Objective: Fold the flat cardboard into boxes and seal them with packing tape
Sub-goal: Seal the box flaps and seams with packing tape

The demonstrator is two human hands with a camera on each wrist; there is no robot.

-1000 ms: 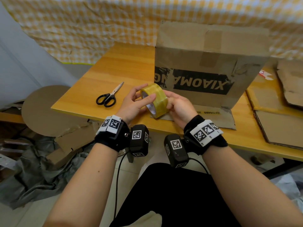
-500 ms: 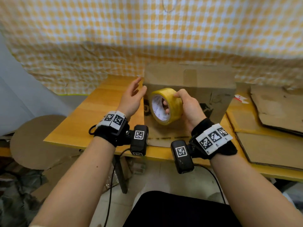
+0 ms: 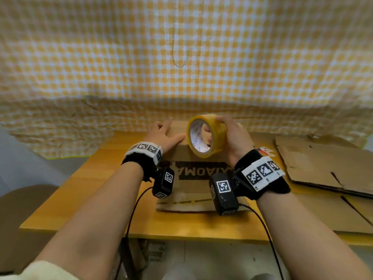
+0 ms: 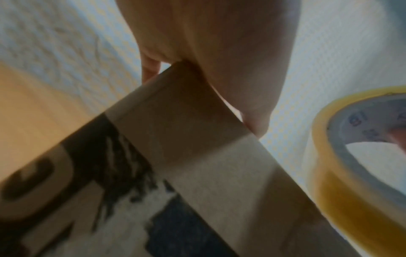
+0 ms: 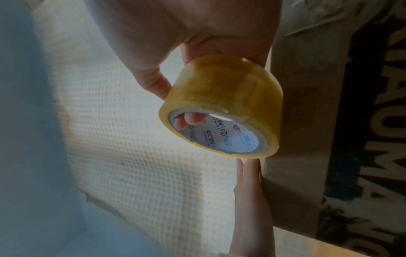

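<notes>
A brown cardboard box (image 3: pixel 193 186) with black lettering stands upright on the wooden table (image 3: pixel 80 201). My left hand (image 3: pixel 165 136) lies flat on the box's top left corner, fingers straight, thumb along the near edge. The left wrist view shows that hand (image 4: pixel 219 57) over the box corner (image 4: pixel 175 121). My right hand (image 3: pixel 232 138) holds a yellow roll of packing tape (image 3: pixel 207 136) just above the box top, thumb outside, fingers inside the core. In the right wrist view the tape roll (image 5: pixel 222 106) hangs in front of the box side (image 5: pixel 307 121).
Flat cardboard sheets (image 3: pixel 327 170) are stacked on the right part of the table. A yellow checked cloth (image 3: pixel 181 57) hangs behind the table. A round brown board (image 3: pixel 24 203) sits low at the left, beyond the table edge.
My left hand let go of the tape roll and moved onto the box's top left corner. My right hand lifted the roll up to the box top. The head view tilted upward.
</notes>
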